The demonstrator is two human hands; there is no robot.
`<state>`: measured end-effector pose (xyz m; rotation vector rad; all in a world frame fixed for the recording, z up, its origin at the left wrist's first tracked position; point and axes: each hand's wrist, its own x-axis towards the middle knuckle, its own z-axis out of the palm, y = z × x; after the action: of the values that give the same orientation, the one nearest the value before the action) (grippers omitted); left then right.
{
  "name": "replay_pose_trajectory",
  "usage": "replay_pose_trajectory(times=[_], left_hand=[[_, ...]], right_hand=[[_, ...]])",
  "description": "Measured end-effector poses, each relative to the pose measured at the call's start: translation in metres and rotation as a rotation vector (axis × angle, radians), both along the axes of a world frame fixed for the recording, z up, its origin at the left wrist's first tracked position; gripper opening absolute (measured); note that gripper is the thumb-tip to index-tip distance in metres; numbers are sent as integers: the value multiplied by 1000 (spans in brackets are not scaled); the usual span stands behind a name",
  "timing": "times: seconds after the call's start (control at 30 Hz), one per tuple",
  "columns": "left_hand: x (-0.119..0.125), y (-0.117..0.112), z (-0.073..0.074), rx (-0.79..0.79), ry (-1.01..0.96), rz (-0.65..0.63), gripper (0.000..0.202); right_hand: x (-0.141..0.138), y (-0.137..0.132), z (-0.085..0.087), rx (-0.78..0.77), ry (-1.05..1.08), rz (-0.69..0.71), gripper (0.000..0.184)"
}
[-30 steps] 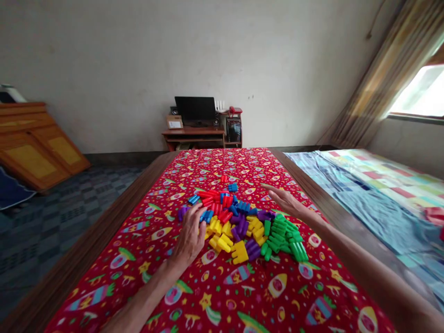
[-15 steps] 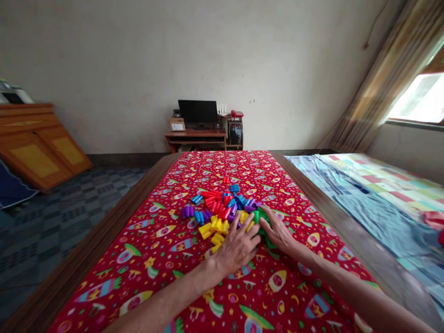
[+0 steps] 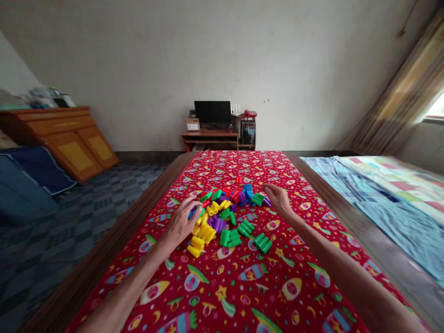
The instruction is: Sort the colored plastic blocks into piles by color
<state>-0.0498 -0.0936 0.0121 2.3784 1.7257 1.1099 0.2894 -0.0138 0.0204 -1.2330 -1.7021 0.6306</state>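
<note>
A heap of small plastic blocks (image 3: 227, 210) in red, blue, yellow, green and purple lies on a red patterned cloth (image 3: 222, 282) over a long wooden table. My left hand (image 3: 182, 222) rests flat on the heap's left edge, fingers spread over yellow blocks (image 3: 203, 233). My right hand (image 3: 279, 200) lies at the heap's right side, fingers stretched toward green and purple blocks (image 3: 259, 199). Neither hand grips a block. Loose green blocks (image 3: 262, 242) lie at the near side.
The table's wooden edge (image 3: 114, 245) runs along the left, with checkered floor beyond. A bed with a coloured sheet (image 3: 388, 194) stands at the right. A wooden cabinet (image 3: 74, 141) is at the left, and a desk with a monitor (image 3: 213, 125) by the far wall.
Both hands were together on the near middle of the heap; they have spread apart to its left and right sides. The blocks are mixed and scattered more. The camera has turned left.
</note>
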Motion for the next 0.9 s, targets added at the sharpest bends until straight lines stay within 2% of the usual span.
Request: replay_pose_trajectory(times=[0.07,0.13,0.23,0.33,0.4,0.47,0.53,0.6,0.7,0.8,0.9], left_hand=[[-10,0,-10,-48,-104,42,46],[-11,4,-20,-123,-196,75,56],[-3,14,-29,-202,-276,65,62],[0,23,-27,-212,-320,76,65],[-6,25,-23,-226,-343,109,67],[-18,24,-19,-232,-337,129,68],[-28,18,-17,-222,-297,130,70],[-32,8,-16,-214,-234,105,73],[-21,-13,-17,-216,-94,20,77],[1,-34,-18,-240,98,-79,90],[18,-44,-21,-225,219,-127,91]], right_hand=[[8,11,-10,-31,-88,-131,48],[-4,15,-19,-77,-178,-102,53],[-53,6,-27,-109,-212,65,56],[-105,-12,-23,-106,-155,273,56],[-122,-19,-14,-77,-119,425,57],[-123,-14,-2,-37,-97,478,57],[-111,6,10,-13,-114,390,55],[-97,35,18,-29,-182,233,50],[-90,74,21,-105,-317,103,42],[-110,81,12,-153,-382,192,40],[-138,57,4,-135,-392,369,42]])
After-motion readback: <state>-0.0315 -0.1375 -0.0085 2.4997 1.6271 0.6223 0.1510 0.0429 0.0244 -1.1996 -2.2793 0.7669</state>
